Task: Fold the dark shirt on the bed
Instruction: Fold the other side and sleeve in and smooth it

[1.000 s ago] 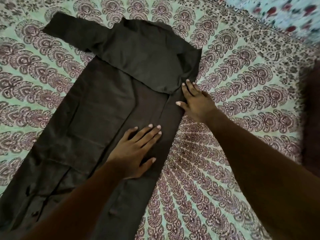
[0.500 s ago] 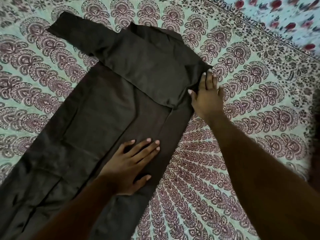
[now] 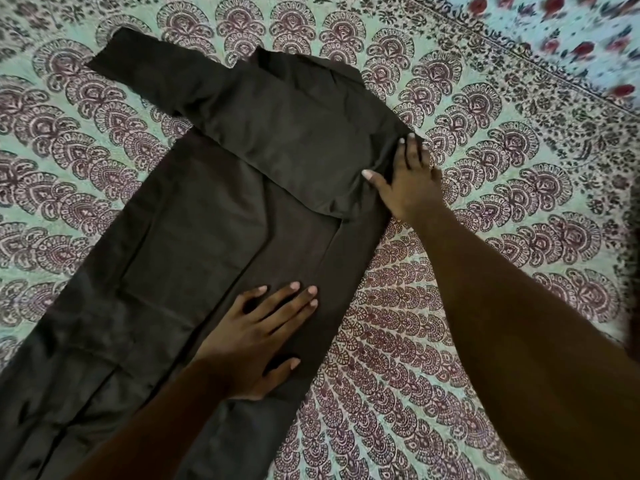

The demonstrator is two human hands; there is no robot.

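Note:
The dark shirt (image 3: 207,237) lies long and flat across the bed, its collar end far from me and its hem running off the lower left. One sleeve is folded over the chest; the other sleeve (image 3: 138,64) stretches out to the upper left. My left hand (image 3: 263,337) presses flat on the shirt's right side panel, fingers straight and spread. My right hand (image 3: 408,181) rests flat on the shirt's right shoulder edge, fingers straight, thumb stretched onto the folded sleeve.
The bed is covered by a pale green sheet (image 3: 485,237) printed with maroon paisley fans. A light floral cloth (image 3: 571,36) lies beyond the sheet's border at the upper right. Open sheet extends to the right of the shirt.
My right hand has slid along the shirt's right edge away from me, up to the shoulder. My left hand has stayed pressed on the lower panel.

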